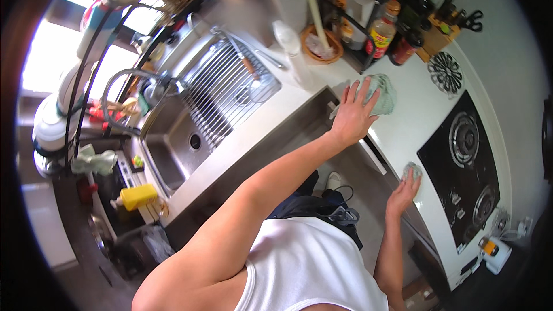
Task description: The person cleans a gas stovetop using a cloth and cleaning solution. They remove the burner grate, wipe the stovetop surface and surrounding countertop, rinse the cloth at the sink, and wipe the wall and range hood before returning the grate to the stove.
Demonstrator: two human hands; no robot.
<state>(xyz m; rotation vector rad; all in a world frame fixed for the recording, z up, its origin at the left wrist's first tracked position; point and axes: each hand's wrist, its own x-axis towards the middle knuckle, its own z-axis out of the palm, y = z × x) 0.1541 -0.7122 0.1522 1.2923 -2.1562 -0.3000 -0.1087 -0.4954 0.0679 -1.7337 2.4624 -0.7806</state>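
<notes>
My left hand [352,116] reaches over the corner of the white countertop [399,131], its fingers spread. Partly under those fingers lies a pale green cloth [382,97]; whether the hand presses on it or hovers just above cannot be told. Close to the front edge of the black gas hob [466,151], my right hand [405,192] has its fingers on a small crumpled greenish cloth [413,169]. Below the countertop by my left wrist, a drawer [373,155] appears pulled out slightly.
A steel sink [168,151] with a roll-up drying rack [220,90] is at left. Behind the cloth stand a sauce bottle [382,32], a wicker basket [322,45] and a knife block [438,39]. A black trivet [446,72] lies beside the hob.
</notes>
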